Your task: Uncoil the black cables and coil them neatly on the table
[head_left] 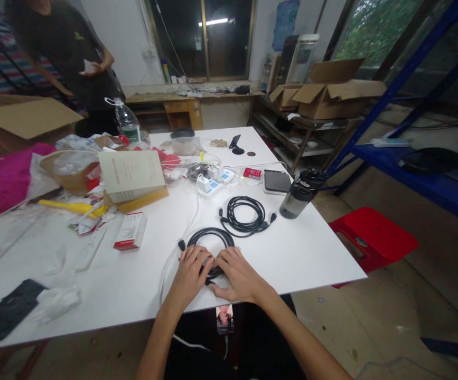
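A coiled black cable [212, 232] lies on the white table near its front edge, with a plug end at its upper left. My left hand [192, 270] curls over the coil's left side, fingers bent onto the loops. From the other side, my right hand [234, 272] grips the coil's right and lower part, its thumb low near the table edge. Both hands nearly meet at the middle, hiding the lower loops. Just beyond them rests a second coiled black cable [246, 215], its connectors lying at either side.
A white power strip [216, 184], a dark bottle [304, 192] and a flat grey device [277, 181] stand beyond the coils. On the left are a small white-and-red box [130, 231], a black phone [11, 309] and clutter. A person [68, 58] stands at the far left.
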Available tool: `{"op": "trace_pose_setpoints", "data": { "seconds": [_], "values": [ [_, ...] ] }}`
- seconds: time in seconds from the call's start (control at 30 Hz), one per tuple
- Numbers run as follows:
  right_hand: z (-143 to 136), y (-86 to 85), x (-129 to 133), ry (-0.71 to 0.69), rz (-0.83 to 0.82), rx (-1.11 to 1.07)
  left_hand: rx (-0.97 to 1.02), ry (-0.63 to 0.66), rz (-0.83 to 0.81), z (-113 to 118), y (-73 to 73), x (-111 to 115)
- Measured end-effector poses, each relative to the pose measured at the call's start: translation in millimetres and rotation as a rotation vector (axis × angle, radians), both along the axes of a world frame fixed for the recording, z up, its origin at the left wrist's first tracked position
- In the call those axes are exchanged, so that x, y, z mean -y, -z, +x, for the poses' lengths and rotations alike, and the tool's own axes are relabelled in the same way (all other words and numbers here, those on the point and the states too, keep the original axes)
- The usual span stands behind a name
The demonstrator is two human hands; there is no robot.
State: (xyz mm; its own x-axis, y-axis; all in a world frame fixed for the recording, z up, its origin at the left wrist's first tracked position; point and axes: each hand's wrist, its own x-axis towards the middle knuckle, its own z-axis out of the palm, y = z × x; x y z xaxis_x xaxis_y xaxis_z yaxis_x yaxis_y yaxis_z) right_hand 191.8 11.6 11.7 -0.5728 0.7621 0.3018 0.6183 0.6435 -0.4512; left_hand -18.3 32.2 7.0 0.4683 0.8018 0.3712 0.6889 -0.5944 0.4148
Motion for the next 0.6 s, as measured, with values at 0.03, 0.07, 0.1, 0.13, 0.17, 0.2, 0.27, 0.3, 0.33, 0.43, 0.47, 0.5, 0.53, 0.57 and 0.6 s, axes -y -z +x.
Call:
{"op": "trace_pose_setpoints", "data": {
  "seconds": [0.03,0.07,0.1,0.13,0.17,0.2,0.27,0.3,0.33,0.43,0.47,0.5,0.53,0.57,0.6],
  "values": [
    [3,-2.1,0,0.007,-0.004,-0.004,0.014,0.019,-0.012,-2,-1.0,1],
    [6,-4.1,0,0.015,-0.003,-0.004,0.029,0.039,-0.027,-5,-2.5,2],
    [10,-6.1,0,0.026,0.001,-0.003,0.04,0.059,-0.043,-8,-4.3,4],
    [14,-8.0,0,0.035,0.005,0.0,0.044,0.078,-0.06,-11,-6.1,5],
    [18,-10.0,-1,0.039,0.008,0.003,0.041,0.097,-0.08,-14,-7.8,6],
    [21,-11.9,-1,0.039,0.009,0.007,0.033,0.115,-0.099,-17,-9.2,7],
    [25,-15.3,0,0.047,0.011,0.012,0.01,0.139,-0.13,-22,-10.9,8],
    [26,-16.5,1,0.057,0.015,0.011,0.002,0.146,-0.14,-23,-11.3,7],
    [26,-17.0,3,0.067,0.02,0.009,-0.005,0.154,-0.148,-23,-11.5,6],
    [21,-14.6,6,0.064,0.029,0.01,-0.013,0.166,-0.159,-23,-11.9,2],
    [20,-12.8,7,0.056,0.03,0.019,-0.009,0.166,-0.156,-22,-12.1,1],
    [19,-11.2,7,0.05,0.028,0.031,-0.003,0.166,-0.151,-22,-12.2,-1],
    [18,-9.8,6,0.046,0.025,0.047,0.007,0.165,-0.144,-22,-12.4,-2],
    [19,-9.0,5,0.044,0.02,0.062,0.017,0.168,-0.138,-22,-12.6,-2],
    [20,-8.6,4,0.038,0.015,0.073,0.026,0.171,-0.136,-23,-12.7,-3]
  ]
}}
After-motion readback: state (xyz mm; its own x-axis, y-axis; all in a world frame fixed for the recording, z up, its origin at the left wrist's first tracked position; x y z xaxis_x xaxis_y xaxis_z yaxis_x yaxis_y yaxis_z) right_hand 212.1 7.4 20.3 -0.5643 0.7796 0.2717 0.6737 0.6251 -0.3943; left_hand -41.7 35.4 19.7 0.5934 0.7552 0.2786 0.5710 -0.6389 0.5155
